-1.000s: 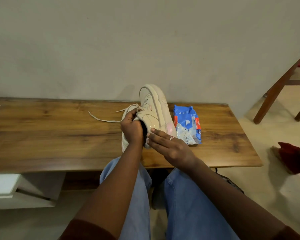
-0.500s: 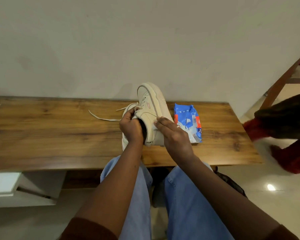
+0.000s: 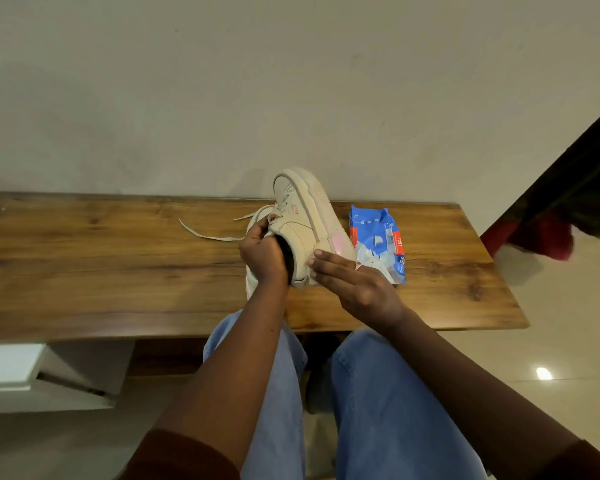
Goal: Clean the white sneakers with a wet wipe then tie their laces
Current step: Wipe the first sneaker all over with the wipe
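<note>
White sneaker (image 3: 305,216) held up over the bench (image 3: 84,265), mid-right, tipped on its side w/ toe toward the wall (image 3: 291,81) and sole facing right. Left grip (image 3: 262,252) curled round the collar/tongue, fingers into the opening. Right grip (image 3: 354,282) spread flat, straight fingers pressed vs the heel side; can't tell if a wipe sits under the palm. 2nd sneaker (image 3: 252,284) lies on the bench behind the left wrist, mostly hidden. Loose lace (image 3: 201,233) trails left across the wood. Blue wipes pack (image 3: 376,237) just right of the held shoe, near the bench's right end. Far edge of the bench meets the wall; near edge is above the knees in jeans (image 3: 378,393). Wide bare wood to the left. Dark and red cloth (image 3: 551,233) hangs in at the right frame edge, over the floor (image 3: 551,341).
</note>
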